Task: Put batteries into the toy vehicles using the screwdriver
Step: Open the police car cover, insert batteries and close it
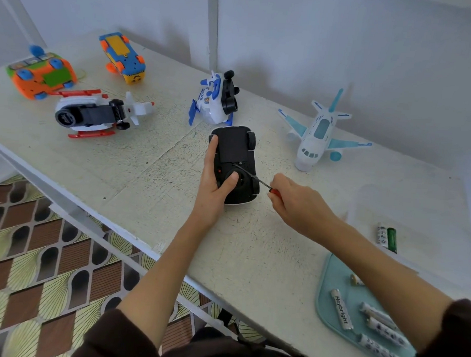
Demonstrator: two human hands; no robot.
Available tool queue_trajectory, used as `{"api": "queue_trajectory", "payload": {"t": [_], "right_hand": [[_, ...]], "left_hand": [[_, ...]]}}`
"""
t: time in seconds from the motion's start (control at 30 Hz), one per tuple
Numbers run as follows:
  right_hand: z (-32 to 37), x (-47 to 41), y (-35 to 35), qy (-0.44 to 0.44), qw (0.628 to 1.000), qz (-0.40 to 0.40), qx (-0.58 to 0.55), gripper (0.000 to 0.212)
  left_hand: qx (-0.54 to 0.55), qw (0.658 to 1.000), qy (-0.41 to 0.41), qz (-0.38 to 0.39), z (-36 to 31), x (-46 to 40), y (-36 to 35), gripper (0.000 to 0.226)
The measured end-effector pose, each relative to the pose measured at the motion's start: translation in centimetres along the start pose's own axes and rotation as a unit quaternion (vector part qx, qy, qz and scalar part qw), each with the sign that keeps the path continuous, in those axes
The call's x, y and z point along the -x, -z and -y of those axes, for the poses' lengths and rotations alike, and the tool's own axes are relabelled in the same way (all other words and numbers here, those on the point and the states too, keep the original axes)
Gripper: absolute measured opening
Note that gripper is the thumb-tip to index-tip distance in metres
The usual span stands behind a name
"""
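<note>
Screwdriver tip down on the upturned black car, middle of the frame.

My left hand (215, 182) grips the black toy car (235, 162) lying belly-up on the white table (147, 173), fingers along its left side, thumb pressed on the underside; my right hand (295, 206) pinches the red-handled screwdriver (256, 179), its shaft angled up-left onto the car's base; the pale blue plane (318, 133) stands right of the car; loose batteries (342, 309) lie on a teal mat (330, 268) at lower right; two more batteries (386, 238) sit just above it.
</note>
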State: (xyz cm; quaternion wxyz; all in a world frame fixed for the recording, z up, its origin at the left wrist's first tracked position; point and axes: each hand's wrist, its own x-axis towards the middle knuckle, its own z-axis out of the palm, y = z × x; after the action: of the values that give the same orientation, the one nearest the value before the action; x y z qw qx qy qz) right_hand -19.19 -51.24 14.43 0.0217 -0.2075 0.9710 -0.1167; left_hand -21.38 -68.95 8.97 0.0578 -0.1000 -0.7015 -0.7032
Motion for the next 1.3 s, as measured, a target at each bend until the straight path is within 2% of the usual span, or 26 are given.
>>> {"api": "queue_trajectory", "payload": {"t": [0.2,0.57,0.87,1.03,1.2,1.3], "right_hand": [[-0.3,-0.3,-0.2,-0.039,0.999,0.035,-0.013,0.02],[-0.3,-0.1,-0.1,-0.042,0.995,0.027,-0.081,0.023],[-1.2,0.8,1.0,0.004,0.998,-0.015,-0.061,0.017],[-1.9,1.2,1.6,0.0,0.997,-0.047,-0.053,0.014],[-1.9,1.0,1.7,0.011,0.997,-0.06,-0.039,0.017],[-1.7,0.4,1.4,-0.001,0.998,-0.053,-0.046,0.026]], "left_hand": [[0.027,1.0,0.004,-0.005,-0.2,0.1,0.1,0.065],[0.057,0.998,0.009,-0.011,0.0,0.1,0.3,0.065],[0.046,0.999,0.006,-0.003,0.0,0.2,0.1,0.065],[0.041,0.999,0.004,-0.005,0.0,0.2,0.0,0.066],[0.028,1.0,-0.005,0.004,0.1,0.2,0.0,0.066],[-0.001,1.0,-0.012,0.007,0.3,0.2,0.0,0.068]]}}
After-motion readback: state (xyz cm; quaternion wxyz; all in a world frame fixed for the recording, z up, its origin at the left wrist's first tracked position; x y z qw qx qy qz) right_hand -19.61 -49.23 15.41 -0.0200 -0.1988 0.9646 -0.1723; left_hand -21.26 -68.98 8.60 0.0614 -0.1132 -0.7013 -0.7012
